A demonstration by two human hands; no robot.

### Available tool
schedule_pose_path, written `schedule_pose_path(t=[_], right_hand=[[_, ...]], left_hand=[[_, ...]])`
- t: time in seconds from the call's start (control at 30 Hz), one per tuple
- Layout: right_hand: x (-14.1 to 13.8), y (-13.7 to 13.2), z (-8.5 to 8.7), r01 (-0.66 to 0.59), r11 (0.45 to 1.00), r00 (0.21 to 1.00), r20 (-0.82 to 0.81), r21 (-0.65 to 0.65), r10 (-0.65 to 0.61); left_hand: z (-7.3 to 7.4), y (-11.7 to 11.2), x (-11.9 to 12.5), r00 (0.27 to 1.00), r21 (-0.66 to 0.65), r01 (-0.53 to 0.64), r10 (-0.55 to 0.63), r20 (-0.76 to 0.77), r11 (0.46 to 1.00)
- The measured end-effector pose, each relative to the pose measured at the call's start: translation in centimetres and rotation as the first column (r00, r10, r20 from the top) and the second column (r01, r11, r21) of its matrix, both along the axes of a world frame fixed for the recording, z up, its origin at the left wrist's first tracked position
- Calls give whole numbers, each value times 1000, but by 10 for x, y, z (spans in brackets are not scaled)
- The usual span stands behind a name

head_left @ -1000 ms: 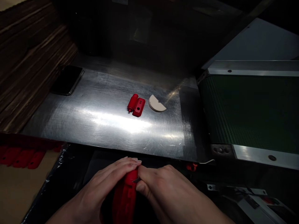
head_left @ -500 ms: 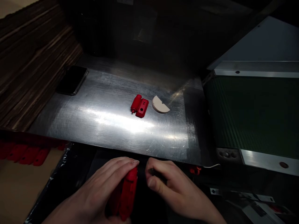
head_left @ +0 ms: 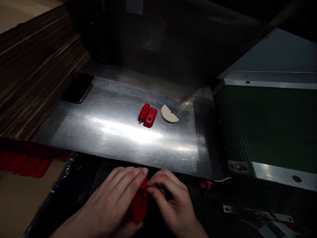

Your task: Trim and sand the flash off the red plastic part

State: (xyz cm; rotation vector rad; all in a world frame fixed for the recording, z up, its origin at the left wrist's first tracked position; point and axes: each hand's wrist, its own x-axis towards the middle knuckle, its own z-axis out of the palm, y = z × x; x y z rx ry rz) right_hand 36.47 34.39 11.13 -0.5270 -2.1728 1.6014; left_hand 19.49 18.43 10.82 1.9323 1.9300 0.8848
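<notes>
Below the metal table's front edge, my left hand [head_left: 111,195] is wrapped round a red plastic part [head_left: 139,206], its fingers over the far side and the thumb low. Much of that part is covered by the hand. My right hand [head_left: 170,198] is beside it with thumb and forefinger drawn together at the part's upper right edge. A small glint shows inside the right hand; what it holds is too hidden to make out. Two small red plastic pieces, a rounded one [head_left: 144,113] and a flat one with a hole [head_left: 150,118], lie side by side on the metal table [head_left: 119,132].
A cream half-disc [head_left: 169,114] lies right of the red pieces. A phone [head_left: 79,88] rests by stacked cardboard [head_left: 42,66] at left. More red parts [head_left: 29,165] sit lower left. A green conveyor belt [head_left: 269,125] runs along the right, above metal strips [head_left: 269,213].
My right hand has moved left, bringing its fingertips to the red part. My left hand keeps its hold, with the part turned slightly. The view has shifted a little.
</notes>
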Motion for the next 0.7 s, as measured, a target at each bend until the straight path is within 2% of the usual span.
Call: schedule_pose_path(t=[0.1,0.17,0.23,0.3,0.33,0.4,0.47,0.5,0.53,0.57,0.6,0.63,0.67,0.7], right_hand=[[1,9,4,-72,997,997,31,-37,73],[6,17,5,-53,991,998,19,-122,56],[13,26,4,56,960,998,-3,-273,-59],[20,34,0,223,895,974,46,-387,-223],[23,37,-3,305,869,952,88,-390,-295],[25,39,-7,426,850,905,168,-311,-392],[24,34,-11,451,852,888,233,-265,-397],[21,30,-13,427,851,896,270,-307,-352],[18,23,-14,385,837,911,302,-389,-279],[15,16,-15,320,805,935,305,-499,-183],[11,8,-17,234,748,959,273,-621,-73],[7,1,-18,140,670,977,213,-730,28],[3,-4,-19,63,591,985,146,-804,94],[-2,-7,-19,21,551,989,99,-834,112]], left_hand=[[4,3,-1,997,-9,79,-79,-1,997],[4,4,-1,994,3,104,-104,14,995],[3,5,0,997,31,69,-70,45,997],[3,5,3,995,39,16,-20,94,999],[3,4,3,992,25,-1,-3,128,1000],[2,2,3,975,-13,-31,33,218,999],[-2,-1,1,925,-52,-52,68,374,997],[-6,-2,0,867,-80,-60,92,490,995],[-12,-3,0,777,-105,-59,112,620,993],[-19,-3,-1,656,-119,-51,123,744,992],[-26,-3,0,521,-116,-48,124,844,992],[-33,-2,2,396,-95,-64,113,911,993],[-39,0,4,299,-58,-103,86,950,993],[-43,1,6,226,-21,-160,57,972,987]])
